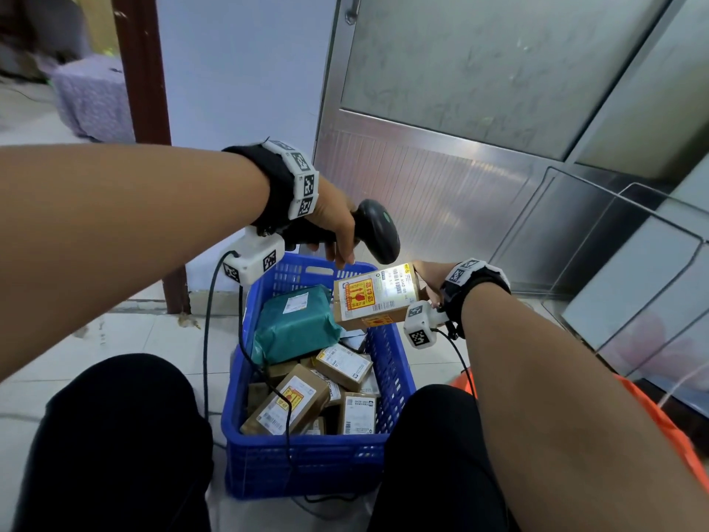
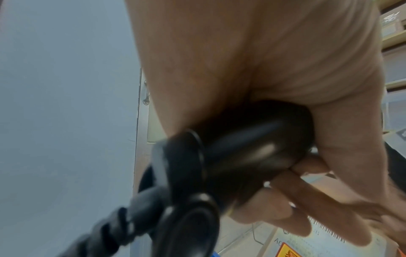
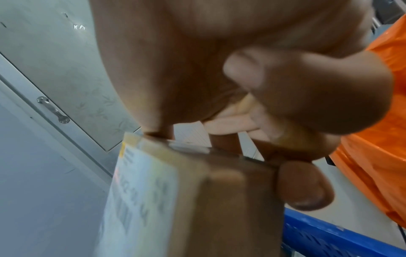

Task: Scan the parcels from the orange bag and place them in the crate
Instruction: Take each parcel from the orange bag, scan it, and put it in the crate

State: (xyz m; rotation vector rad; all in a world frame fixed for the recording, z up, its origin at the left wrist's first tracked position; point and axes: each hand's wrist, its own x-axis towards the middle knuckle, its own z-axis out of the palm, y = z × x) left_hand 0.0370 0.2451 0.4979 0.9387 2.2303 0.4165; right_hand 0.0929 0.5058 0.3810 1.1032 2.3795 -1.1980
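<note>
My left hand (image 1: 333, 232) grips a black barcode scanner (image 1: 378, 230) by its handle (image 2: 248, 149), head pointing down at a parcel. That brown cardboard parcel (image 1: 374, 297), with a white shipping label and an orange sticker, is held by my right hand (image 1: 427, 280) at its far end, over the far right corner of the blue crate (image 1: 307, 460). In the right wrist view the fingers (image 3: 305, 187) pinch the parcel's (image 3: 219, 208) top edge. The crate holds a teal mailer (image 1: 295, 324) and several brown boxes. The orange bag (image 1: 675, 428) lies to my right, mostly hidden by my arm.
I sit on the tiled floor with my knees either side of the crate. The scanner's black cable (image 1: 207, 339) runs down across the crate. A metal door (image 1: 479, 109) stands behind, and a wire frame (image 1: 633, 263) leans at the right.
</note>
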